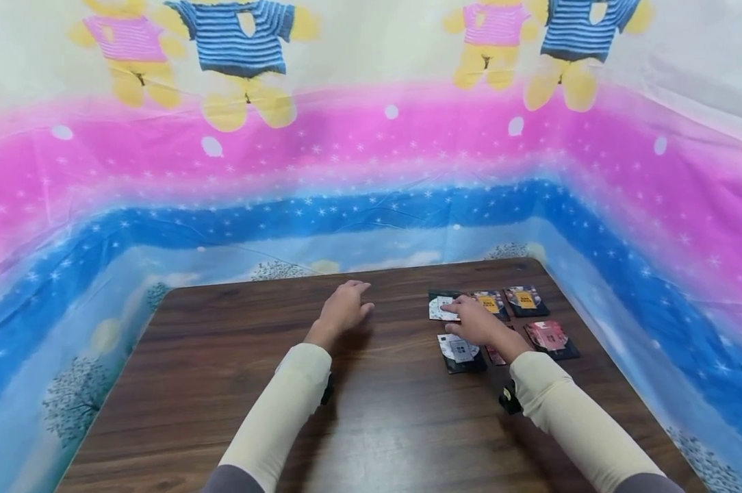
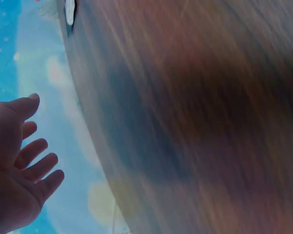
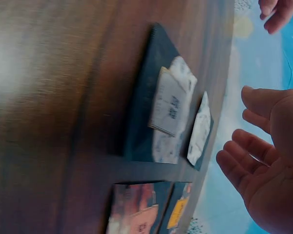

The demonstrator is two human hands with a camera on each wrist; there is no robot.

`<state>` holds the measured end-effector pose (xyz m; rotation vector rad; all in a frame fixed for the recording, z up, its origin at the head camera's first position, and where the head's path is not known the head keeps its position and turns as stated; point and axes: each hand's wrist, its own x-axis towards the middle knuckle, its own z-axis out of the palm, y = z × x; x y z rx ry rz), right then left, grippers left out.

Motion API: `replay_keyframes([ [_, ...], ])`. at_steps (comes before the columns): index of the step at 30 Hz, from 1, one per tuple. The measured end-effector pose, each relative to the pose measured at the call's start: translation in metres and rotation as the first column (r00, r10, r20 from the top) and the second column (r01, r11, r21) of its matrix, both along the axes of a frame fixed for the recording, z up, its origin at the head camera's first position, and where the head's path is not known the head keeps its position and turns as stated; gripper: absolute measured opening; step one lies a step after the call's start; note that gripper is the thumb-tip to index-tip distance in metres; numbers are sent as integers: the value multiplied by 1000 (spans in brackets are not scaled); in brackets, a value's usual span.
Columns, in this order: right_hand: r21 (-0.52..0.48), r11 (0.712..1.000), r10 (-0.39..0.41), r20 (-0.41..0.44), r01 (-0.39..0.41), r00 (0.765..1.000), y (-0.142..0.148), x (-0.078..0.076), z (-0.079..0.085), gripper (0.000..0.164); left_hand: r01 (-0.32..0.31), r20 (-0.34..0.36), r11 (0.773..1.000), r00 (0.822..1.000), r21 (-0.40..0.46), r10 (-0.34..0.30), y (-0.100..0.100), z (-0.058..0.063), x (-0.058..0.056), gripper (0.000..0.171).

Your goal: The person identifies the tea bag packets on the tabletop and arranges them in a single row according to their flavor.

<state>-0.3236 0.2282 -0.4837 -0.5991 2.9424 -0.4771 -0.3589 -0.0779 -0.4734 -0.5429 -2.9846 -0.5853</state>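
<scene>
My left hand point(image 1: 343, 308) hovers over the left-middle of the table, holding nothing. Its fingers are spread and loosely bent in the left wrist view, apart from one another point(image 2: 24, 161). My right hand point(image 1: 478, 323) reaches over a group of flat dark packets at the table's right. Its fingers look relaxed, with nothing gripped, and the fingertips overlap the back white packet point(image 1: 435, 305); whether they touch it I cannot tell. Nearer me lies another white packet point(image 1: 461, 352). Two packets with yellow labels point(image 1: 525, 300) and a red packet point(image 1: 552, 338) lie farther right. Another red packet point(image 1: 494, 355) is partly hidden beneath the right hand.
The brown wooden table point(image 1: 235, 370) extends to the left and front of the packets. A printed cloth point(image 1: 346, 219) in pink and blue hangs behind and around its sides. Each wrist carries a small black device.
</scene>
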Motion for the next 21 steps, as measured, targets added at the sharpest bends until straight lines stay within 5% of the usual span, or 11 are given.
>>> replay_keyframes([
  [13, 71, 997, -28, 50, 24, 998, 9, 27, -24, 31, 93, 14, 993, 995, 71, -95, 64, -11, -10, 46],
  [21, 24, 997, -80, 33, 80, 996, 0, 35, -36, 29, 152, 35, 986, 987, 67, -154, 98, -22, -11, 43],
])
